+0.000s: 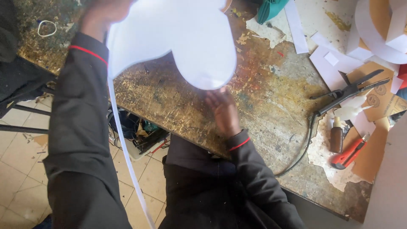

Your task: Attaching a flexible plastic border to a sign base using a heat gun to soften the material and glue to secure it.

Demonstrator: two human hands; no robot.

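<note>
1. Worn and blotched with old glue and paint, the bench [271, 97] stands over a pale tiled floor [21, 169], and its near edge runs on a slant across the view.

2. Raised above the bench is a large white cut-out sheet [178, 38] with rounded lobes. It is lifted clear of the surface, probably so that its edge can be reached from below.

3. From the sheet's left edge a narrow white strip [127, 161] hangs past the bench edge toward the floor; it looks joined along the outline.

4. At the top of the view the left hand [101, 17] has the sheet at its upper left corner. It seems closed on it, though blur and the sheet hide the fingers.

5. Under the lower lobe the right hand [224, 111] lies open, fingers loosely spread, fingertips just meeting the sheet's rim, as if steadying it. It grips nothing.

6. Off to the right, well apart from both hands, lie a black glue gun [349, 91] with its cord, a small brown bottle [337, 138], a red utility knife [349, 154], and white paper offcuts [335, 63] on brown card.
</note>
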